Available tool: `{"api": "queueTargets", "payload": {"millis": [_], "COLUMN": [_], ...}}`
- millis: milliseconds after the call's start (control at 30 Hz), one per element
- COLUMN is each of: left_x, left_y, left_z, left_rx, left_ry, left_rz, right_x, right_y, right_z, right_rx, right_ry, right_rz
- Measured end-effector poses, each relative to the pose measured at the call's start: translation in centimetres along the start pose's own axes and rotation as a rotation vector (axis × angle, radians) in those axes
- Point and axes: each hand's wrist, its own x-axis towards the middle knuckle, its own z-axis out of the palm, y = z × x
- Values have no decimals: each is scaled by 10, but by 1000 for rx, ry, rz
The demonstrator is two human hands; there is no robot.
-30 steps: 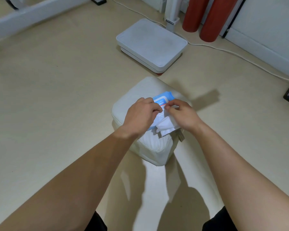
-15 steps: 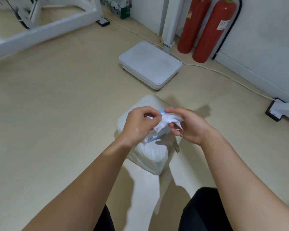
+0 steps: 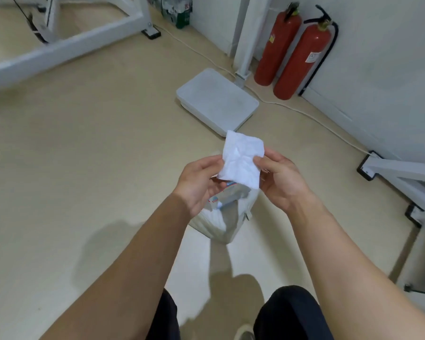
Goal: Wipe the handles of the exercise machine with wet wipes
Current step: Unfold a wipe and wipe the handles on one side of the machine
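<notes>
Wet wipe [image 3: 242,159] pinched betw. both hands, above wipes pack [image 3: 225,193] on cushion [image 3: 222,224].

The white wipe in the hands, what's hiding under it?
Under the wipe peeks the blue-and-white wipes pack, sitting on a white cushion. Both hands and the wipe cover most of the pack.

extinguisher labels [image 3: 313,57], wipes pack [image 3: 227,192], print illegible

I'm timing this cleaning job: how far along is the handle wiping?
Done: one wet wipe is out of the pack, which lies on the white cushion. In hand: the left hand and right hand pinch the wipe's sides, spreading it. Left: all the wiping; no handle is touched yet.
</notes>
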Motion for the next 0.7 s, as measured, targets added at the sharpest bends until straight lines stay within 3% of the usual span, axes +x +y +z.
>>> {"api": "queueTargets", "payload": {"millis": [100,200,267,367,700], "left_x": [-48,-98,-132,-180,-278], "left_y": [38,84,118,169,304], "left_z": [17,37,51,69,116], "left_rx": [-60,-50,-29,2,289], "left_ry": [10,20,13,-21,-51], "left_rz": [-51,-75,-77,-67,-48], "right_x": [-48,-100,-139,-188,-281], "right_y": [-36,-74,-104,-150,-268], "right_z": [28,64,93,126,176], "right_rx": [-145,-407,-434,-391,-423], "right_ry": [115,300,217,80,33], "right_rz": [26,-176,-261,-238,-202]}}
